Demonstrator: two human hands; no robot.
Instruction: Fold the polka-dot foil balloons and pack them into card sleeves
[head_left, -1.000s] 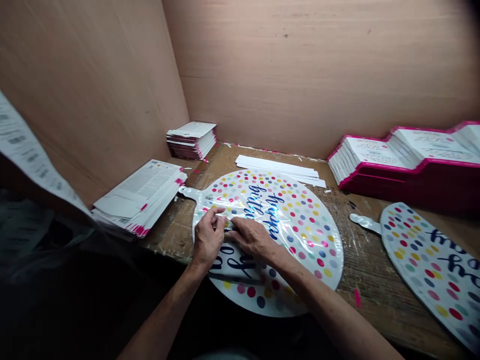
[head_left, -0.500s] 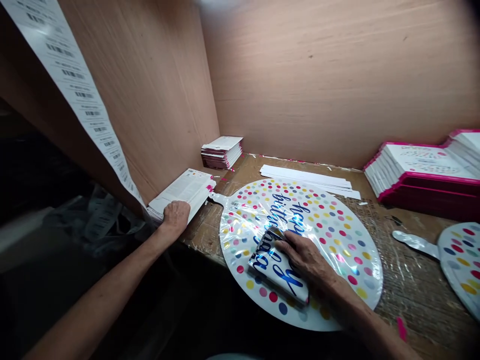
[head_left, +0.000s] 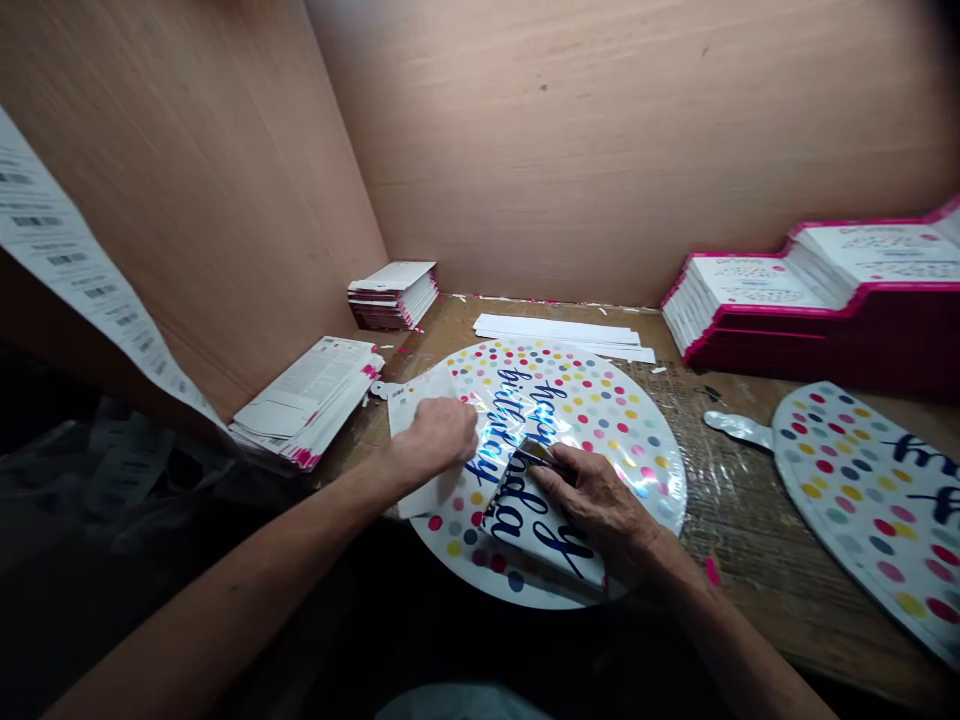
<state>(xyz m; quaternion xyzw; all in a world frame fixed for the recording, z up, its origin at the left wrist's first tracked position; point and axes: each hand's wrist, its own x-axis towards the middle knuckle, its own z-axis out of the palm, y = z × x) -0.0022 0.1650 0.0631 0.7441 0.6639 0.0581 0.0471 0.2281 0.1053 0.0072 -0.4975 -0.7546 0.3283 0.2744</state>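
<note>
While the right hand (head_left: 600, 495) grips the folded balloon (head_left: 536, 515) by its right side, presumably to keep its folds shut, the left hand (head_left: 439, 437) is closed on a card (head_left: 409, 405) over the flat balloon (head_left: 607, 420), which apparently serves as a smooth surface on the counter (head_left: 720, 500). Card stack (head_left: 315, 390): left, conveniently near.

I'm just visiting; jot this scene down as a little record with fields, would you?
Left hand: holds a white card
Right hand: grips folded foil
Beneath both: round dotted balloon, lying flat
Lettering: dark blue script
Left side: card stack
Behind balloon: white strips
Right side: second balloon, partly out of view; pink-edged stacks beyond
</note>
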